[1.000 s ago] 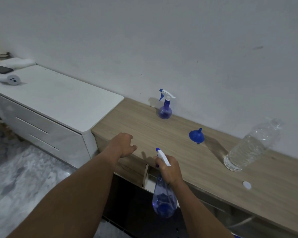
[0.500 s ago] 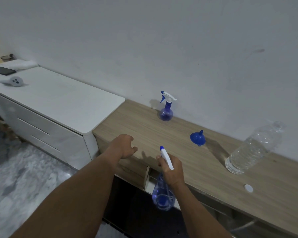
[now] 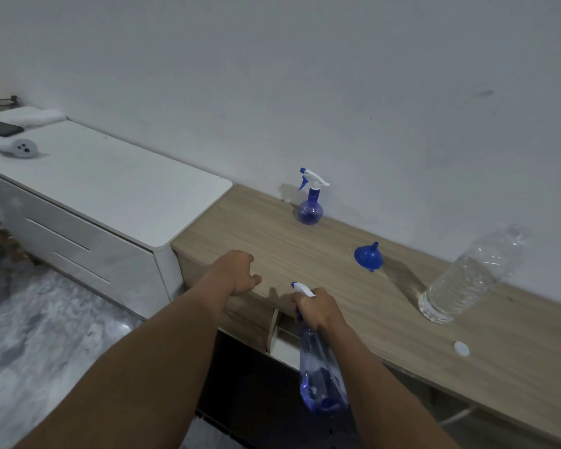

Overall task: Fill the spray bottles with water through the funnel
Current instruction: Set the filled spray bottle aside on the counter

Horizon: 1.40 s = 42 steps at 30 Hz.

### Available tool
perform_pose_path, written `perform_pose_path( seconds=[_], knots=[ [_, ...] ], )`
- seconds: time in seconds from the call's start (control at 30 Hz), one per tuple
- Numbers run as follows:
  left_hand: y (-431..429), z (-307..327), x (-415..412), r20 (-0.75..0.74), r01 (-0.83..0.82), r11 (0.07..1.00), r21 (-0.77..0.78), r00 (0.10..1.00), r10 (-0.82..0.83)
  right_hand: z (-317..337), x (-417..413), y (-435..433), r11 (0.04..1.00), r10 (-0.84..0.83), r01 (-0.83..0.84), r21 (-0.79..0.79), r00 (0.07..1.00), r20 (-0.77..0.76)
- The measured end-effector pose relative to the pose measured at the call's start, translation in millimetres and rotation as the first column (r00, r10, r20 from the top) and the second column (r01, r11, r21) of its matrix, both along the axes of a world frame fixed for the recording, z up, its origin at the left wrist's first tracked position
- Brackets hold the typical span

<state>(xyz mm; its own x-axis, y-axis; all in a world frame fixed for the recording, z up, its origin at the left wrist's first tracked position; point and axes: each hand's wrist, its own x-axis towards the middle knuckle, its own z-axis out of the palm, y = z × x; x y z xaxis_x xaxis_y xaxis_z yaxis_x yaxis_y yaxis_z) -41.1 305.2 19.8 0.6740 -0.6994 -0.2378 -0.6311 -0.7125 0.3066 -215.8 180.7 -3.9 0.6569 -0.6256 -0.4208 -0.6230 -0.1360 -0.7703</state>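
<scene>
Where the wooden tabletop (image 3: 272,251) butts against the white cabinet (image 3: 110,196) on its left, its front edge runs diagonally toward the lower right, and a broad bare stretch of wood lies between that edge and the wall. At the edge sits the left hand (image 3: 237,273), arm extended, grip slack with fingers loosely curled round nothing; I cannot tell whether it touches the wood. Just to its right, the right hand (image 3: 318,311) has its grip closed round the neck of the near spray bottle (image 3: 321,374), whose blue body hangs below the edge, in front of the tabletop; its contents I cannot tell. Against the wall stands the far spray bottle (image 3: 310,205), upright. Well apart to the right rests the blue funnel (image 3: 368,257), spout tilted upward, then an uncapped clear water bottle (image 3: 467,277), water in its lower part, its white cap (image 3: 461,348) lying nearer the front edge.
</scene>
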Motion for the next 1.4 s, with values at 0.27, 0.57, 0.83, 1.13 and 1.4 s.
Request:
perform_pose_path(
  seconds=[0.27, 0.57, 0.83, 1.13, 1.4],
  knots=[
    [-4, 2, -4, 0.008, 0.003, 1.000, -0.003, 1.000, -0.002, 8, 5, -4, 0.999, -0.034, 0.033, -0.033, 0.999, -0.030],
    [-2, 3, -4, 0.004, -0.001, 1.000, 0.004, 1.000, 0.000, 7, 2, -5, 0.998, -0.043, 0.042, -0.039, 0.999, -0.015],
    [-2, 7, -5, 0.015, -0.008, 1.000, 0.001, 1.000, 0.008, 10, -5, -4, 1.000, 0.001, -0.002, -0.021, 1.000, -0.029],
    [-3, 7, -8, 0.011, -0.010, 1.000, -0.017, 1.000, 0.010, 17, -12, -5, 1.000, -0.014, 0.014, -0.015, 0.999, 0.029],
    [-2, 8, -9, 0.010, -0.014, 1.000, -0.024, 1.000, 0.014, 20, -18, -5, 0.999, -0.030, 0.033, -0.037, 0.997, 0.064]
  ],
)
